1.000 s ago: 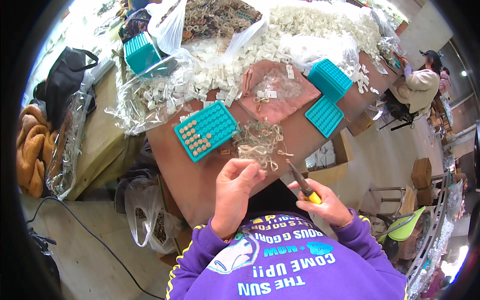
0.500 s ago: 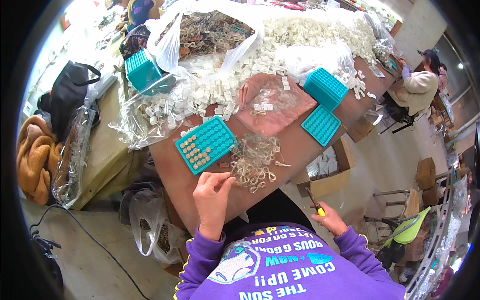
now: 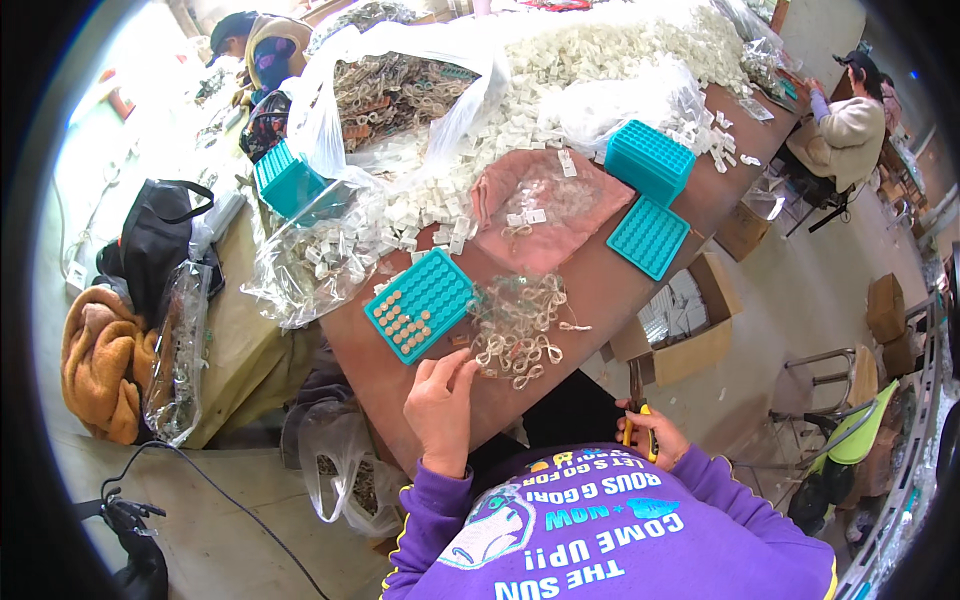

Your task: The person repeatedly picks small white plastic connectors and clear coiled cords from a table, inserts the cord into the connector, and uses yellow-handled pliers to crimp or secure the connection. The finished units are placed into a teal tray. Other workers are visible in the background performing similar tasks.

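Observation:
My left hand (image 3: 440, 402) hovers at the near edge of the table, thumb and fingers pinched together. Anything between its fingertips is too small to make out. Just beyond it lies a tangled pile of cream cord loops (image 3: 518, 350) with clear plastic among them. A teal tray (image 3: 447, 292) with rows of round pockets sits beyond and left of the pile; round beige pieces (image 3: 397, 313) fill part of its left side. Lower and to the right, off the table, my right hand (image 3: 660, 436) is wrapped round pliers with yellow handles (image 3: 632, 425), jaws pointing up.
A pink cloth (image 3: 545, 215) lies mid-table with small white tags on it. Stacked teal trays (image 3: 650, 162) and a single one (image 3: 648, 237) stand right. White pieces (image 3: 600, 50) heap behind, beside a large open bag (image 3: 405, 100). A cardboard box (image 3: 690, 345) is beside the table. Two people work farther off.
The view has shifted slightly. In my right hand the pliers have turned more upright and both yellow handles now show, spread apart. The left hand stays pinched near the loops.

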Action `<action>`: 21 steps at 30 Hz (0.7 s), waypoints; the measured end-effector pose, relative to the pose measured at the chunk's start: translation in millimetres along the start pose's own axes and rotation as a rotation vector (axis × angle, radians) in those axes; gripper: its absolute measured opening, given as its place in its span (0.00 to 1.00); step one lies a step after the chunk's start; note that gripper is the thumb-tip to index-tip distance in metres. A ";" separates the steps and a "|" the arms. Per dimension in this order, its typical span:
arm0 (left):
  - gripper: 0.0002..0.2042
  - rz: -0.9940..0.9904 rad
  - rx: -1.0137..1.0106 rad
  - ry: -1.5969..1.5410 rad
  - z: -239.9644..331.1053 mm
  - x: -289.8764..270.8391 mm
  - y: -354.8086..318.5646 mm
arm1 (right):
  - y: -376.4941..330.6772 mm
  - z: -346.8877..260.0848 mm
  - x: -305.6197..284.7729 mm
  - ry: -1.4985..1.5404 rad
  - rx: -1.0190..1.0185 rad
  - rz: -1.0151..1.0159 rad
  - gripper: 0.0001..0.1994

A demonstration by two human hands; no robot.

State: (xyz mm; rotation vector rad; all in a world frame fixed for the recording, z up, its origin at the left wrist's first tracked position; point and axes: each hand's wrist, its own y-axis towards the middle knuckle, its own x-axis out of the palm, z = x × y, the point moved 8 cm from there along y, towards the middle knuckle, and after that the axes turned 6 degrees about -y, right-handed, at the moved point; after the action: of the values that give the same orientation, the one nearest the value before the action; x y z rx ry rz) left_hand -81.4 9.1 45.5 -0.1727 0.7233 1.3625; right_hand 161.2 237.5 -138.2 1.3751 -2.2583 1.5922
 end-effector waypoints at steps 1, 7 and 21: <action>0.13 0.005 -0.012 0.001 1.2 -1.8 -0.2 | 2.3 1.4 1.2 0.014 0.008 -0.043 0.19; 0.15 0.021 0.044 -0.019 19.2 -39.6 0.5 | 17.3 13.1 -7.9 0.313 0.130 -0.186 0.20; 0.09 -0.329 0.482 0.304 75.7 -7.5 140.6 | 20.9 16.5 -16.2 0.544 0.167 -0.218 0.18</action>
State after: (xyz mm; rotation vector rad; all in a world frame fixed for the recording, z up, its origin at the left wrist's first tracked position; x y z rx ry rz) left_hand -184.1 74.3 149.2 -0.1082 1.2005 0.8277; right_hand 163.7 236.3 -169.2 1.0053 -1.6416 1.8281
